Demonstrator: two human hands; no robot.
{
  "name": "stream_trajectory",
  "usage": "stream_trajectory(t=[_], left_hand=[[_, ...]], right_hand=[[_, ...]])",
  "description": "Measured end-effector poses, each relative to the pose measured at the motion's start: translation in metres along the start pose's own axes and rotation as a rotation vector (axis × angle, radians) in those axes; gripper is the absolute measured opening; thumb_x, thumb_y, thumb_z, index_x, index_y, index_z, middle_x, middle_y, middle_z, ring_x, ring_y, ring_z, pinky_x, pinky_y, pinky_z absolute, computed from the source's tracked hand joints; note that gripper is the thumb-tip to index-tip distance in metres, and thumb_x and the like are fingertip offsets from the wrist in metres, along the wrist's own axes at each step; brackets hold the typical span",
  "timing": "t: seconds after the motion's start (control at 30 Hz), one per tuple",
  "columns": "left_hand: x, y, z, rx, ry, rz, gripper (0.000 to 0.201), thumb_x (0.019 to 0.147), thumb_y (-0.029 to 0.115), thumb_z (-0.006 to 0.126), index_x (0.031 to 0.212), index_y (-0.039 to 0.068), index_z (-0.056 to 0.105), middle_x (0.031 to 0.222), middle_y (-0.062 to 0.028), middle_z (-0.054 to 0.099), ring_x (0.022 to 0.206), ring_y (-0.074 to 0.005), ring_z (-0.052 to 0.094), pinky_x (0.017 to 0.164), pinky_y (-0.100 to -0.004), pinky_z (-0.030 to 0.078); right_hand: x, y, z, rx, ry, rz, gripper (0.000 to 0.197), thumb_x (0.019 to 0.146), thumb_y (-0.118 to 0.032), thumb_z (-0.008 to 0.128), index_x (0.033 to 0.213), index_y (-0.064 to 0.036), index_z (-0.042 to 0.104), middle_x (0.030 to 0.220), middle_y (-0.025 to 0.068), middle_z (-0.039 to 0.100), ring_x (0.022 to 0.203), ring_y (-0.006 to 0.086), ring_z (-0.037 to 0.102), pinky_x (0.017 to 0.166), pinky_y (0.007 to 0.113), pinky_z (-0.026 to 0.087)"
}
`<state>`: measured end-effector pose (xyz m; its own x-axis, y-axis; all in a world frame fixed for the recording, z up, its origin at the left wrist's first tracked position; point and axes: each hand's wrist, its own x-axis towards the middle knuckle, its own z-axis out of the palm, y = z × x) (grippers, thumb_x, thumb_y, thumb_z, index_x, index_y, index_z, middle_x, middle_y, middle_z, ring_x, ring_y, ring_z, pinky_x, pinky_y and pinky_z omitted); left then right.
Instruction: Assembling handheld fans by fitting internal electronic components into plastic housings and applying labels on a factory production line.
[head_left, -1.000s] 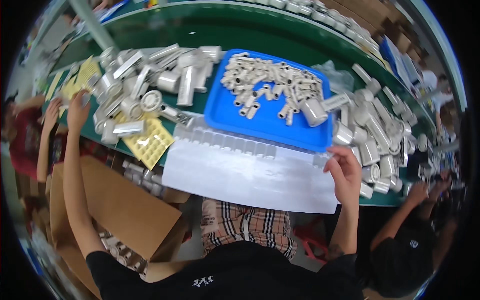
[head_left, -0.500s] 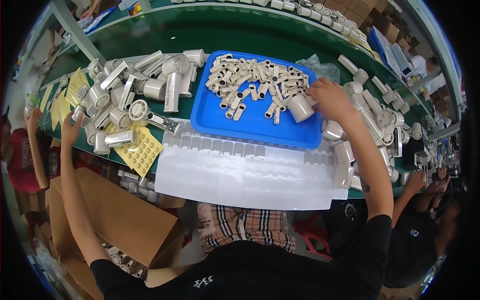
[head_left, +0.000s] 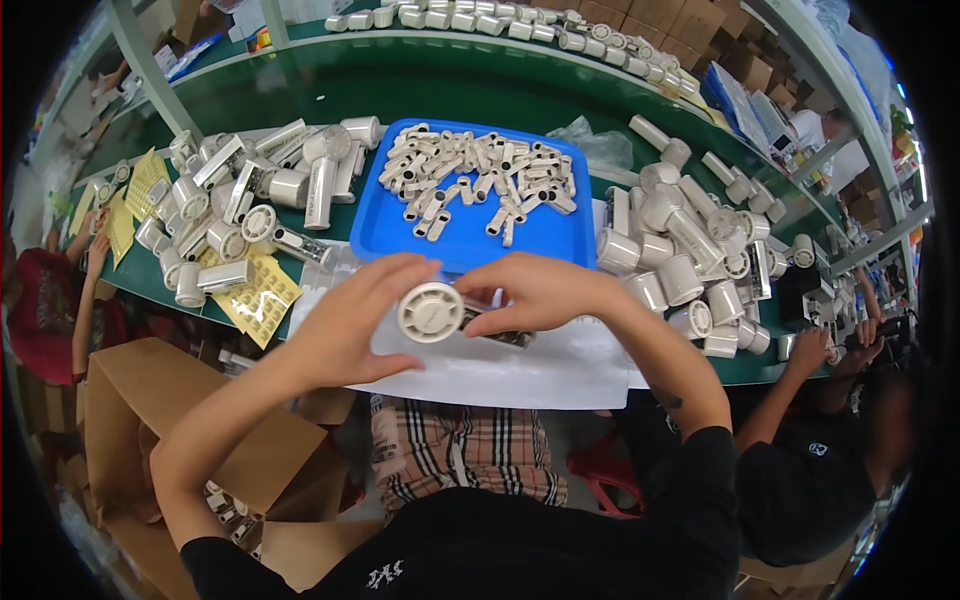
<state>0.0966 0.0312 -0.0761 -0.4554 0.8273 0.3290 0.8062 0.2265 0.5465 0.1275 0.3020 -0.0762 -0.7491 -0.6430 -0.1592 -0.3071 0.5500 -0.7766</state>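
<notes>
A white handheld fan with a round slotted end is in front of me, over the white sheet. My right hand grips it by the narrow handle, which is partly covered by the fingers. On the other side, my left hand is open, thumb and fingers spread beside the round end; whether a fingertip touches it I cannot tell. Just beyond the hands lies a blue tray bearing many small white pieces with dark ovals.
Piles of white fans lie left and right of the tray. Yellow sticker sheets stick out under the left pile. An open cardboard box stands at lower left. Other people's hands are at the left and right.
My right hand has come from the tray's right side to the middle front, bringing the fan. My left hand has left the left pile and moved right to the fan's round end.
</notes>
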Motion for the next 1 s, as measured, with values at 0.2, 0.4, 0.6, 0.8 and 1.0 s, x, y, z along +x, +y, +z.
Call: stream_trajectory(t=[0.2, 0.4, 0.6, 0.8, 1.0], left_hand=[[-0.012, -0.015, 0.027, 0.052, 0.082, -0.150, 0.062, 0.067, 0.025, 0.085, 0.119, 0.008, 0.056, 0.107, -0.0139, 0.064, 0.102, -0.0364, 0.061, 0.082, -0.0424, 0.050], [-0.041, -0.050, 0.037, 0.039, -0.036, -0.250, 0.072, 0.068, 0.043, 0.084, 0.123, 0.006, 0.054, 0.107, -0.0180, 0.063, 0.100, -0.0376, 0.060, 0.086, -0.0437, 0.049], [-0.058, -0.046, 0.037, -0.002, -0.007, -0.239, 0.065, 0.074, 0.040, 0.081, 0.124, 0.009, 0.054, 0.111, -0.0141, 0.062, 0.101, -0.0349, 0.059, 0.087, -0.0437, 0.046], [-0.037, -0.066, 0.032, -0.085, -0.071, -0.188, 0.065, 0.074, 0.037, 0.080, 0.126, 0.009, 0.052, 0.109, -0.0129, 0.063, 0.101, -0.0338, 0.058, 0.085, -0.0439, 0.046], [-0.038, -0.063, 0.037, -0.097, -0.112, -0.237, 0.070, 0.073, 0.035, 0.081, 0.129, 0.007, 0.051, 0.116, -0.0180, 0.061, 0.099, -0.0383, 0.059, 0.089, -0.0464, 0.046]], right_hand=[[0.009, 0.063, -0.081, -0.303, 0.367, 0.130, 0.036, 0.088, -0.021, 0.066, 0.121, -0.0063, 0.063, 0.106, 0.0141, 0.068, 0.093, 0.0261, 0.067, 0.082, 0.036, 0.053], [-0.002, 0.177, -0.197, -0.904, 0.229, 0.680, 0.043, 0.080, -0.004, 0.057, 0.123, -0.0071, 0.064, 0.134, 0.0234, 0.053, 0.119, 0.0342, 0.057, 0.099, 0.044, 0.048], [0.010, -0.023, -0.270, -1.182, 1.137, -0.362, 0.016, 0.090, -0.004, 0.057, 0.104, -0.0009, 0.065, 0.092, 0.0164, 0.067, 0.077, 0.0278, 0.062, 0.071, 0.036, 0.051], [0.029, 0.015, -0.225, -1.429, 1.399, -0.540, 0.046, 0.089, -0.012, 0.062, 0.133, -0.0043, 0.052, 0.121, 0.0161, 0.063, 0.102, 0.0260, 0.062, 0.092, 0.035, 0.050], [0.107, 0.090, -0.164, -0.788, 0.778, 0.374, 0.040, 0.085, -0.019, 0.064, 0.122, -0.0052, 0.061, 0.096, 0.0222, 0.069, 0.083, 0.0417, 0.067, 0.076, 0.051, 0.055]])
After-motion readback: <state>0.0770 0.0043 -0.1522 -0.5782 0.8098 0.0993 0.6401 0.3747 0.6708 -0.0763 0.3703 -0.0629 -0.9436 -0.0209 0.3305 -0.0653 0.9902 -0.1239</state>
